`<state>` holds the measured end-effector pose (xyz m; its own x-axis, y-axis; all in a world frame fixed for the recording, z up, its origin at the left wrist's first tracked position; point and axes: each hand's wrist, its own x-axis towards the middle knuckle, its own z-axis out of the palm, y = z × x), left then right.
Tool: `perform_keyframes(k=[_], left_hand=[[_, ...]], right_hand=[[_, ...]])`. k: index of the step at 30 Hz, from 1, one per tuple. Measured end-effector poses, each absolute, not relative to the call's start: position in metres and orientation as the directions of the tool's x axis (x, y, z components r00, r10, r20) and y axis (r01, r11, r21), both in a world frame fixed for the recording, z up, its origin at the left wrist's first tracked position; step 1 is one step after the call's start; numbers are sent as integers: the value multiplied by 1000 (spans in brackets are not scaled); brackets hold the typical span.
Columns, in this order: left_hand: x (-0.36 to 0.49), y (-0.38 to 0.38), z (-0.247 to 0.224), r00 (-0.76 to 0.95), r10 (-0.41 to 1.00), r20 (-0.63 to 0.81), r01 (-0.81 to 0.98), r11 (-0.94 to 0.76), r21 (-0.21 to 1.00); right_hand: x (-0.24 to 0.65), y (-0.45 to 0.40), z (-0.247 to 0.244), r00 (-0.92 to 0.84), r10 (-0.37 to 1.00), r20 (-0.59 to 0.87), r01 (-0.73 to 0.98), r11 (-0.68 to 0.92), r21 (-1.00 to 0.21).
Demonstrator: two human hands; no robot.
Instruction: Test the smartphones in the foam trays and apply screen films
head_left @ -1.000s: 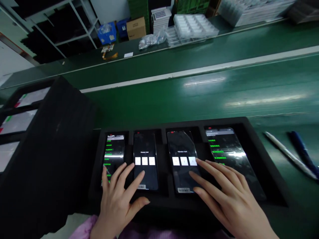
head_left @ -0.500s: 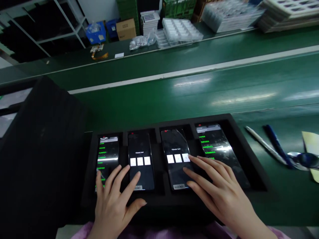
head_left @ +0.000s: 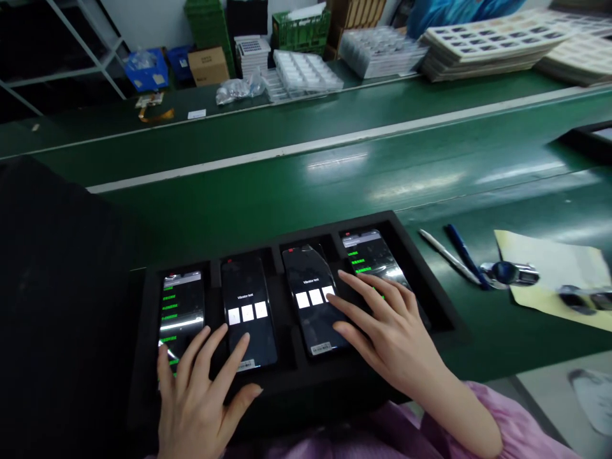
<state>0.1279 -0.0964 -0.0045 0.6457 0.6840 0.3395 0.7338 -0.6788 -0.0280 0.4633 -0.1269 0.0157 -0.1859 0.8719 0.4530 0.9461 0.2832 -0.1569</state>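
A black foam tray (head_left: 284, 344) holds a row of phones in its slots. The two middle phones, a left one (head_left: 245, 280) and a right one (head_left: 306, 264), show "Vibrator test" above three white squares. Green lines of text light up the far-left phone (head_left: 184, 306) and the far-right phone (head_left: 366, 252). My right hand (head_left: 394, 331) is open, its index fingertip at the third white square of the right middle phone. Fingers spread, my left hand (head_left: 203, 389) rests over the lower parts of the two left phones. Neither hand grips anything.
Right of the tray lie a white pen (head_left: 449, 256), a blue pen (head_left: 465, 252), a shiny metal object (head_left: 509, 273) and yellowish paper (head_left: 554, 248). A tall black stack (head_left: 52, 287) stands at left. Clear plastic trays (head_left: 308, 71) and stacked white trays (head_left: 492, 41) sit at the back.
The view has swung right, so everything sits further left and more paper shows. My right hand has shifted up over the phone, the index fingertip now at the third square. My left hand stays spread.
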Motion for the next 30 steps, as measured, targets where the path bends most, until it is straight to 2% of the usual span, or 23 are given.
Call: perform_keyframes(k=[2,6,9,12,16,20,25,30], left_hand=[[127,-97,-6,646,682,343,731,-682,-20],[127,-99,-8,624,700,348,742,-670,18],[128,-99,-11,600,701,386,748,-663,42],[127,-95,-15,593,677,437,743,-669,29],[125,-91,-19,626,623,469,715,-699,-26],[127,-95,-17,580,695,424,756,-654,37],[132,-98,-6,613,697,372,740,-671,39],[130,-98,1,637,708,305,746,-665,-15]], right_hand=[[471,-131,19,-151,870,470,953,255,-166],[502,-152,24,16,805,593,946,180,-270],[525,-169,23,79,832,549,946,111,-305],[535,-180,17,31,882,471,936,140,-322],[537,-184,8,-11,890,455,936,170,-310],[538,-186,5,8,897,442,968,105,-230],[530,-184,7,25,837,547,928,184,-324],[515,-170,2,-119,851,511,864,342,-369]])
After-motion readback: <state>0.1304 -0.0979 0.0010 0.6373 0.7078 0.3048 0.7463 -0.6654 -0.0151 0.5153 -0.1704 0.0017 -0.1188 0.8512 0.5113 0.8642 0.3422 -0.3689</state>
